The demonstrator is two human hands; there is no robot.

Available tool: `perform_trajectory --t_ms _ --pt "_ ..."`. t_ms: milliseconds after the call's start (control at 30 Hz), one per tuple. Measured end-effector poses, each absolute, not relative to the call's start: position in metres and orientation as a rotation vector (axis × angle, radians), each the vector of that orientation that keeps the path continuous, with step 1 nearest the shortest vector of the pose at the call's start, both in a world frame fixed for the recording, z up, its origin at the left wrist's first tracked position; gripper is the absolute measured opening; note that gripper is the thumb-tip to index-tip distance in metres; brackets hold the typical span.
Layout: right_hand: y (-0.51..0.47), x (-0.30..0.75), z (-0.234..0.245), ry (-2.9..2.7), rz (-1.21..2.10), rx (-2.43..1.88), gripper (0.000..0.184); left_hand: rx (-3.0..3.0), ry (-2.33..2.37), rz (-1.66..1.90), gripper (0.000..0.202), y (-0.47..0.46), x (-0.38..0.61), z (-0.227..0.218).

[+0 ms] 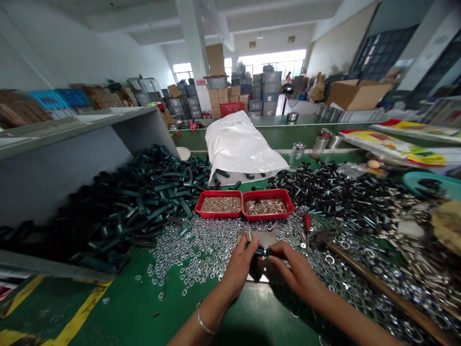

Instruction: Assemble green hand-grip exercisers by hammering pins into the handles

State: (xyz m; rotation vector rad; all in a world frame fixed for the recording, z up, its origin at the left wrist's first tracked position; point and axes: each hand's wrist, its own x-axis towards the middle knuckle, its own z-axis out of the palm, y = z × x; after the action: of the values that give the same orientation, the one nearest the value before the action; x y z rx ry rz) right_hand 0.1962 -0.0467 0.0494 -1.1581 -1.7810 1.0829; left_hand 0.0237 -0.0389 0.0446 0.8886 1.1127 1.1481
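My left hand is closed around a dark green plastic handle, with a shiny ribbed metal piece sticking up beside the thumb. From the other side, my right hand pinches a small black knob against the end of the handle; a bright metal bit shows between the two. Both hands are over a flat metal plate at the bench's front. Fingers hide part of the handle and knob.
Dark green handles are heaped left, black knobs with screws right. Two red trays of small metal parts sit ahead, before a white sack. Loose nuts surround the plate. A hammer and red screwdriver lie right.
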Motion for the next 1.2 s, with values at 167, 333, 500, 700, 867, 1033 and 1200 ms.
perform_trajectory --t_ms 167,333,500,700,867,1033,1200 --pt "-0.04 0.188 0.047 -1.559 1.47 -1.146 0.029 1.236 1.199 1.141 0.03 -0.038 0.018 0.046" --pt "-0.031 0.175 0.041 -1.543 1.479 -1.167 0.036 1.434 1.369 1.144 0.028 -0.032 0.01 0.034" --pt "-0.03 0.174 0.041 -1.252 2.182 -0.966 0.051 1.728 1.304 1.058 0.022 -0.031 0.001 0.033" --pt "-0.021 0.183 0.045 -1.722 1.525 -1.221 0.044 1.462 1.27 1.086 0.026 -0.021 0.001 0.029" --pt "-0.022 0.186 0.04 -1.737 1.936 -1.122 0.065 1.683 1.233 1.049 0.025 -0.02 0.002 0.037" --pt "-0.025 0.185 0.038 -1.842 1.349 -1.237 0.048 1.553 1.253 1.058 0.024 -0.023 0.004 0.034" --pt "-0.027 0.182 0.036 -1.926 1.601 -1.207 0.066 1.781 1.16 1.193 0.017 -0.024 0.01 0.033"
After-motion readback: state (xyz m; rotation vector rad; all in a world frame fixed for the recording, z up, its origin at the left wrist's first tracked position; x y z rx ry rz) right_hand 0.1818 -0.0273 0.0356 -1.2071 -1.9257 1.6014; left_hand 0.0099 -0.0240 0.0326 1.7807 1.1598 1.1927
